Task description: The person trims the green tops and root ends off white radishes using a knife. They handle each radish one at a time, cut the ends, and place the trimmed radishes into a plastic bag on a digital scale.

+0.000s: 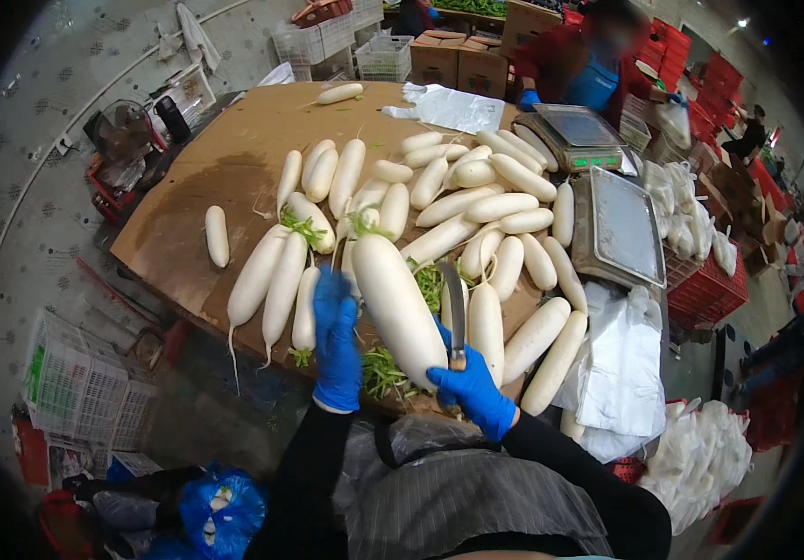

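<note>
My left hand [337,345], in a blue glove and blurred, has its fingers stretched upward beside a large white radish [393,303] with a short green top. My blue-gloved right hand [477,397] grips a curved knife [454,317] by its wooden handle, upright, at the lower end of that radish. Many more white radishes [528,345] lie around on a brown cardboard-covered table [187,173], some with roots and leaves. Cut greens [383,373] lie under and beside my hands.
Two scales [619,229] and plastic bags [621,364] line the right edge. A co-worker [589,65] in blue gloves stands across the table, another person [747,140] farther right. Red crates [705,289] and filled white bags are at right; white crates [84,383] at left.
</note>
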